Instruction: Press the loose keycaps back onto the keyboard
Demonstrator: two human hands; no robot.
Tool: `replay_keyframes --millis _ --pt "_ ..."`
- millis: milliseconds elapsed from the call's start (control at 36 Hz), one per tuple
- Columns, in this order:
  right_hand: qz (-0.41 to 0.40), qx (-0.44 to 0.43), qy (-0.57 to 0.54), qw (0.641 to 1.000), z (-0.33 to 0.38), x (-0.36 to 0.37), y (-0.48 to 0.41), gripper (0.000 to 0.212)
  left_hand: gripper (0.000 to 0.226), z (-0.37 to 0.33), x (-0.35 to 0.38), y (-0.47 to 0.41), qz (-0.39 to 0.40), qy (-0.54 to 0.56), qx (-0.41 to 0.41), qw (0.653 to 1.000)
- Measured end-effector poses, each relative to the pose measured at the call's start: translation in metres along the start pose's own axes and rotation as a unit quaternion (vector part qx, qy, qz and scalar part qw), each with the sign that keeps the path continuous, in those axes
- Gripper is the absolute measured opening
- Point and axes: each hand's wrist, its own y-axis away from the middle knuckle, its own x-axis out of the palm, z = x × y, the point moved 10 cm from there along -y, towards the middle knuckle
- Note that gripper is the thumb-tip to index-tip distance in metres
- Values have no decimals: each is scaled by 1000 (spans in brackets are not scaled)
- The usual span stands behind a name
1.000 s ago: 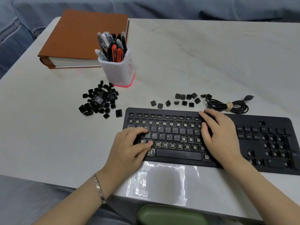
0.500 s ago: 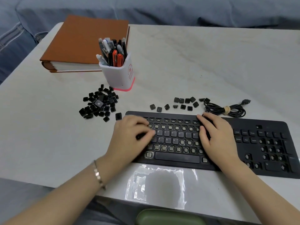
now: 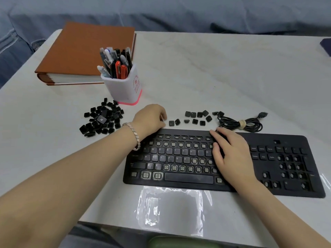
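Black keyboard (image 3: 188,178) bears my right hand (image 3: 232,155), fingers flat. Behind the keyboard my left hand (image 3: 150,119) curls by loose keycaps (image 3: 194,118); I cannot tell its grip.

Open tabletop (image 3: 223,72) lies beyond the pen cup (image 3: 123,88), keycaps (image 3: 193,114) and coiled cable (image 3: 232,123).

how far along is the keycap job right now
Roughly under halfway. Done: letter caps Q to O, A to H, Z, X and the space bar sit on the keyboard. In hand: the left hand curls at the loose row of keycaps behind it; the right hand lies flat on the keys. Left: bare switches in the number row, bottom row and numpad, plus the pile of keycaps.
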Motion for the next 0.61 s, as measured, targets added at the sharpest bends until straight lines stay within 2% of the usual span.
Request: replay_keyframes --millis 139,278,389,611 --pt "-1 0 -2 1000 0 -1 0 39 10 8 -26 17 -80 80 -7 994" --pt "-2 -2 -3 1000 1 -1 0 39 13 5 -50 63 -146 213 -28 966" --pt "-1 -1 -2 1000 1 -1 1 39 23 -1 -41 99 -132 250 -21 959" --pt "1 4 -3 1000 0 -1 1 39 35 13 -9 137 -98 343 -68 932"
